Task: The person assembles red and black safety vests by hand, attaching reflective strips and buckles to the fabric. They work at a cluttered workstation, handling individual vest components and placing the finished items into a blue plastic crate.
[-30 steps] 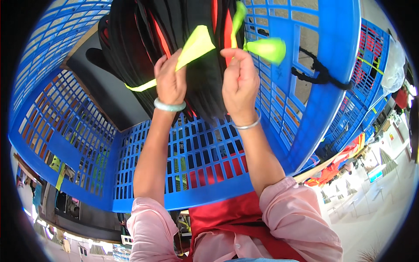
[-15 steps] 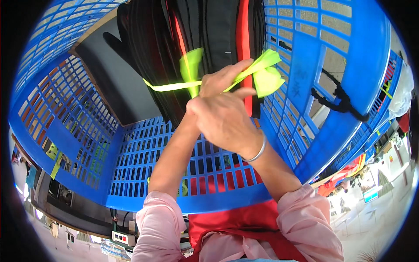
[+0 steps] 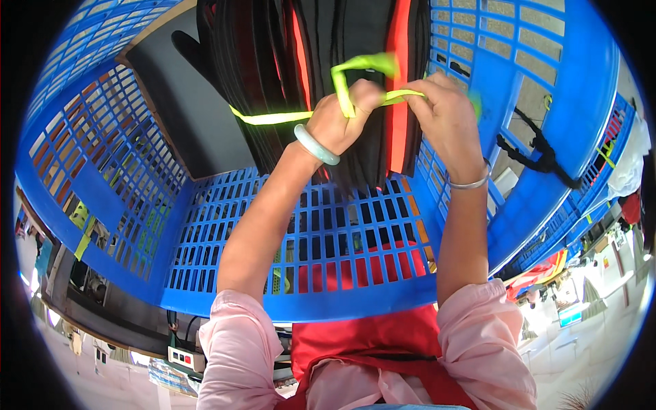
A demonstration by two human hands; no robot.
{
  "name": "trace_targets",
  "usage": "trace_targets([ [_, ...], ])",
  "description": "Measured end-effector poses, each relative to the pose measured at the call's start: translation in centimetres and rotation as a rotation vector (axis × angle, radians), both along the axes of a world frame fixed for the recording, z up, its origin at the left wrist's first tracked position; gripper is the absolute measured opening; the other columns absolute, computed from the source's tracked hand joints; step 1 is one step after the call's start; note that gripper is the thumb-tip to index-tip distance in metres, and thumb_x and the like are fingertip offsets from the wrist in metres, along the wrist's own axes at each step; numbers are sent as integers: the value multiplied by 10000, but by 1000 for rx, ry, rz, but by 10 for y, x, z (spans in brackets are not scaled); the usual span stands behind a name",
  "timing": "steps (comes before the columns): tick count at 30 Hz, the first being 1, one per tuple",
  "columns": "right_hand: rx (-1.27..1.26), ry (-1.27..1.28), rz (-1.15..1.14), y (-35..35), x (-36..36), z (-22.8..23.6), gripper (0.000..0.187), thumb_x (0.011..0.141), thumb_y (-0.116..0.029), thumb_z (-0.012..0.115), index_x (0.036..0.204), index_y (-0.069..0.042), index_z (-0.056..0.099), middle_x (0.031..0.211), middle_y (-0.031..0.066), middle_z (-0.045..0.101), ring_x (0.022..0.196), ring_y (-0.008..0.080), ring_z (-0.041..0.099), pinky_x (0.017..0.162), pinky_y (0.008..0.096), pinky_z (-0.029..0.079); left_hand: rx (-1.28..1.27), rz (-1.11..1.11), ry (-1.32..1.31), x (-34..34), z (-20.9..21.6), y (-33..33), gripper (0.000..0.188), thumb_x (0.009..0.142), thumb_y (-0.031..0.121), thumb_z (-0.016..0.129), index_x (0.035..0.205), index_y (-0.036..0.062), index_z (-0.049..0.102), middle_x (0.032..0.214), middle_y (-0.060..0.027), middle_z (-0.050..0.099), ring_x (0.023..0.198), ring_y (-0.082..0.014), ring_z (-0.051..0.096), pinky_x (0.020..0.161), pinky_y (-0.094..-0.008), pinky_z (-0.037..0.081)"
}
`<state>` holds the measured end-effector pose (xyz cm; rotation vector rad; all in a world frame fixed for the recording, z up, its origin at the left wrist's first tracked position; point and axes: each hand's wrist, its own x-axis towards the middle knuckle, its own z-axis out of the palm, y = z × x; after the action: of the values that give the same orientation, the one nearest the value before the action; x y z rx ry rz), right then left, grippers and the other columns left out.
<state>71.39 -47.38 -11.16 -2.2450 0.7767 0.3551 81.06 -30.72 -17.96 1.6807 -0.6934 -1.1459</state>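
A bundle of black fabric pieces with red stripes (image 3: 253, 75) stands inside a blue slatted plastic basket (image 3: 355, 305). Around the bundle runs a neon yellow-green fabric strip (image 3: 273, 117), pulled into a narrow band. My left hand (image 3: 342, 121), with a pale bangle at its wrist, is closed on the strip against the bundle's front; a loose length sticks up above it. To its right, my right hand (image 3: 447, 116) pinches the strip between thumb and fingers, and the tail beyond is blurred. The strip stretches between both hands.
A dark grey panel (image 3: 184, 102) lies left of the bundle inside the basket. Black cord (image 3: 540, 154) is tied to the basket's right wall. Another blue basket (image 3: 570, 212) and a whitish plastic bag (image 3: 627, 160) stand at right. A switch box (image 3: 186, 357) sits lower left.
My hands were crossed, the right over the left; now they are apart, the right further right. The loop of strip that hung open at right is drawn out between them.
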Motion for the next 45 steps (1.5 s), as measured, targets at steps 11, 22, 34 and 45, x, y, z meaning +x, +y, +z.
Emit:
trace_targets([
  [11, 243, -141, -541, 5, -11, 69, 255, 953, -164, 556, 770, 13, 554, 643, 94, 472, 580, 205, 377, 547, 308, 335, 440, -371, 140, 69, 15, 42, 650, 1013, 528, 300, 714, 33, 596, 645, -79, 577, 641, -195, 554, 664, -326, 460],
  [22, 376, 558, 398, 134, -36, -33, 172, 902, -237, 579, 918, -73, 631, 847, 173, 660, 796, 388, 638, 679, 502, 484, 253, -262, 670, 58, 15, 36, 531, 1039, 462, 336, 951, 22, 619, 627, -42, 573, 555, -117, 549, 506, -228, 378],
  [34, 474, -254, 215, 31, 46, -31, 178, 886, -105, 518, 937, 25, 629, 877, 169, 647, 833, 338, 610, 723, 398, 486, -319, -108, -789, 34, -2, 47, 346, 680, 112, 772, 917, 15, 539, 1417, -265, 449, 1233, -407, 522, 1048, -519, 413],
  [45, 902, -134, -117, 45, 56, -34, 207, 989, -142, 523, 976, 33, 632, 886, 29, 646, 861, 99, 582, 803, 258, 466, -599, -25, -822, 47, -16, 44, 437, 685, 160, 786, 984, 15, 502, 1370, -338, 446, 1143, -482, 549, 999, -546, 431],
])
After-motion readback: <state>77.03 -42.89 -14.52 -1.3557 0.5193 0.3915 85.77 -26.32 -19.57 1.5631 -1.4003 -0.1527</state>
